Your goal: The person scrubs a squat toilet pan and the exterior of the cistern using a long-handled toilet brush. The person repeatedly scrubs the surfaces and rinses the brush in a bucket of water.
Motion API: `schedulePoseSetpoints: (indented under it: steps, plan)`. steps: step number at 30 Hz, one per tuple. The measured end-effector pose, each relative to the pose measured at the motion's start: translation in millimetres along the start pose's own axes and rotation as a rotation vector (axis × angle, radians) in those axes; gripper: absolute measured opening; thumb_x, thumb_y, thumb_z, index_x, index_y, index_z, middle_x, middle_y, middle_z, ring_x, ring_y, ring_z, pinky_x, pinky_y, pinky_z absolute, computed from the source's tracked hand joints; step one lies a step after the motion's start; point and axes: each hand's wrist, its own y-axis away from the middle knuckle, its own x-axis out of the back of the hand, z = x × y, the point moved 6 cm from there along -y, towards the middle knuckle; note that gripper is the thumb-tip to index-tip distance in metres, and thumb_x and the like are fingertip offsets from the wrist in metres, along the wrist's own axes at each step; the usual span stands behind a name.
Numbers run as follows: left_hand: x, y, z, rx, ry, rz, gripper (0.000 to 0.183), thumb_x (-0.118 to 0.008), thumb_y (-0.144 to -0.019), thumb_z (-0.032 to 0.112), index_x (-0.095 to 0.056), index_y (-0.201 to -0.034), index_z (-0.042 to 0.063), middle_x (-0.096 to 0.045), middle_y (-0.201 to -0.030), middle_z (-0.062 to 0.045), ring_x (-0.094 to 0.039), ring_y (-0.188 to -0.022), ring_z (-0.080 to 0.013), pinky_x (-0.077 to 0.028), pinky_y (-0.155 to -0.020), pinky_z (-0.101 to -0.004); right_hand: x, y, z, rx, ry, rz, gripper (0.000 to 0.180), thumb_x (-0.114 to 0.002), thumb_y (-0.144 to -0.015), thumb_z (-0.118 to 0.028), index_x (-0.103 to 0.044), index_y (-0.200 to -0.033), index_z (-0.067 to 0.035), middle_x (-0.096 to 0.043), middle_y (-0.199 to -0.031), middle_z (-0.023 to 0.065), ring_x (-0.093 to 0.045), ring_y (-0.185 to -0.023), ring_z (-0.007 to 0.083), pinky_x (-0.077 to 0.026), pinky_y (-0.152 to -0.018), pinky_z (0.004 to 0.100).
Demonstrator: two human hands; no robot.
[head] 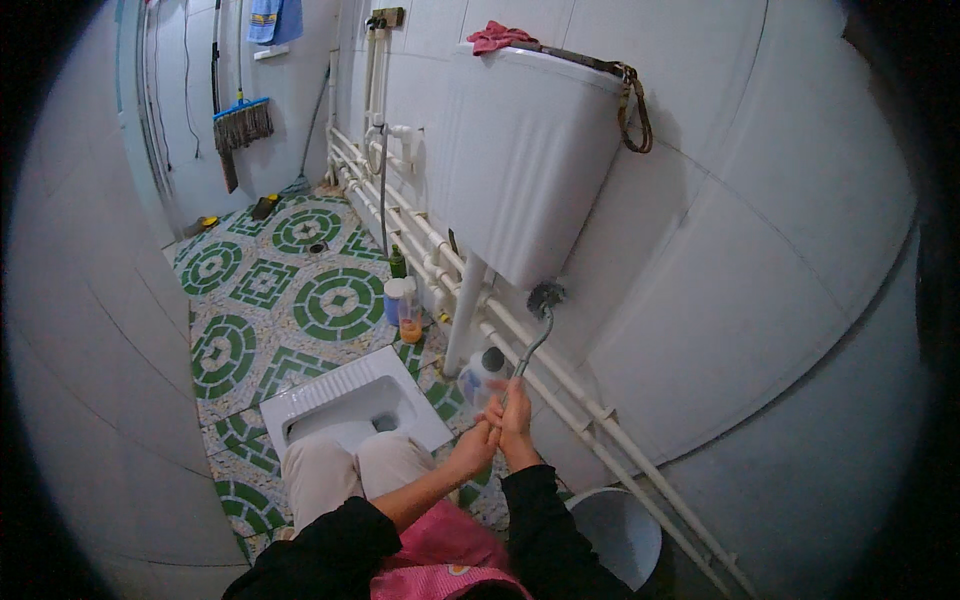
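My right hand [516, 424] grips the handle of a toilet brush [534, 346] with a twisted shaft. Just below and to its left, my left hand [477, 448] is closed around the lower end of that handle, which the fingers mostly hide. The dark, bushy brush head [546, 298] is at the bottom corner of a white wall-mounted cistern [525, 150]; whether it touches the cistern or the wall behind is unclear. Behind my fingers stands a white bottle with a dark cap [492, 360]. A white squat toilet [409, 401] lies in the floor before my knees.
Pale pipes [555, 397] run along the wall's foot. A bucket [619, 536] stands by my right arm. Several bottles, including an orange-bottomed one [410, 326], stand beside the pipes. A pink cloth [501, 37] and a rope loop [634, 112] hang on the cistern. A broom [244, 126] hangs farther back.
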Motion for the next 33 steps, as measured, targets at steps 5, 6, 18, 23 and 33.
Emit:
schedulePoseSetpoints:
  steps: [5,6,18,23,33]
  plan:
    - [21,-28,59,-0.194,-0.057,0.082,0.021,-0.038,-0.088,0.018,-0.047,-0.095,0.000,-0.055,-0.082,-0.018,-0.052,-0.075,-0.0325,-0.040,-0.066,-0.0377,-51,0,-85,0.170,0.063,-0.034,0.046,-0.029,-0.090,-0.041,-0.050,-0.089,0.000,-0.027,-0.048,-0.0035,-0.025,-0.037,0.0073,-0.041,-0.046,0.0277]
    - [21,-36,69,-0.165,0.000,0.057,0.021,-0.039,-0.087,0.018,-0.047,-0.094,0.000,-0.054,-0.082,-0.018,-0.053,-0.075,-0.0321,-0.040,-0.066,-0.0375,-54,-1,-96,0.195,0.056,-0.038,0.045,-0.030,-0.090,-0.040,-0.050,-0.089,0.000,-0.027,-0.048,-0.0033,-0.025,-0.037,0.0071,-0.041,-0.045,0.0274]
    - [27,-28,42,-0.112,0.027,0.033,0.032,-0.038,-0.089,0.027,-0.047,-0.099,-0.002,-0.056,-0.084,-0.017,-0.055,-0.081,-0.0236,-0.042,-0.069,-0.0338,-41,-18,-62,0.250,0.245,0.047,0.041,-0.031,-0.091,-0.035,-0.049,-0.087,0.001,-0.031,-0.046,-0.0016,-0.028,-0.036,0.0062,-0.043,-0.040,0.0227]
    - [44,-66,136,-0.207,0.070,0.032,0.029,-0.038,-0.088,0.026,-0.047,-0.092,-0.001,-0.055,-0.075,-0.014,-0.053,-0.069,-0.0259,-0.040,-0.062,-0.0358,-82,-25,-158,0.390,0.148,-0.078,0.042,-0.028,-0.091,-0.036,-0.049,-0.088,0.000,-0.030,-0.045,-0.0024,-0.027,-0.035,0.0056,-0.044,-0.040,0.0256]
    - [28,-53,79,-0.145,0.000,-0.030,0.030,-0.039,-0.088,0.027,-0.049,-0.095,-0.001,-0.056,-0.077,-0.016,-0.054,-0.074,-0.0290,-0.041,-0.066,-0.0360,-38,-33,-97,0.260,0.131,-0.022,0.043,-0.029,-0.090,-0.038,-0.046,-0.088,0.001,-0.030,-0.045,-0.0019,-0.027,-0.035,0.0074,-0.043,-0.039,0.0270]
